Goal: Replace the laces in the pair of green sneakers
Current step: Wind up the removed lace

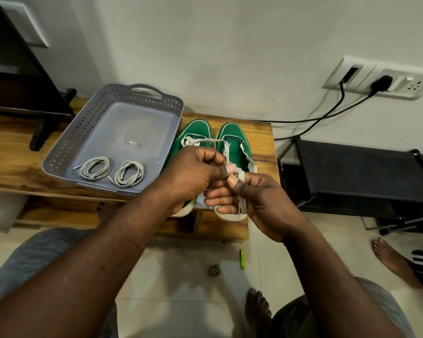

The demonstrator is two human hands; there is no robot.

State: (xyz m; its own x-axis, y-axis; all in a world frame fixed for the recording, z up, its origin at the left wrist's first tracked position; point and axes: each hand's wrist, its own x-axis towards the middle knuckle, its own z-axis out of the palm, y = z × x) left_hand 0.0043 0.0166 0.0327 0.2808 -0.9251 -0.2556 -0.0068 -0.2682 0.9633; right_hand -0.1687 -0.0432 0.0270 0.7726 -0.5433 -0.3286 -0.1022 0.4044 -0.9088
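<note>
Two green sneakers stand side by side on the wooden table, the left sneaker (194, 132) and the right sneaker (231, 137), toes pointing away from me. A pale grey lace (205, 141) runs from the left sneaker's eyelets across to my hands. My left hand (193, 172) pinches that lace between thumb and fingers above the shoes. My right hand (257, 203) grips the same lace, whose end hangs down past its fingers. Two coiled grey laces (95, 168) (129, 173) lie in the grey basket (88, 125).
The perforated grey basket sits left of the sneakers on the wooden table (15, 147). A black stand (42, 132) is at far left, a black rack (357, 172) at right. Wall sockets with black cables (337, 106) are behind. Another person's foot (388, 259) rests on the tiled floor.
</note>
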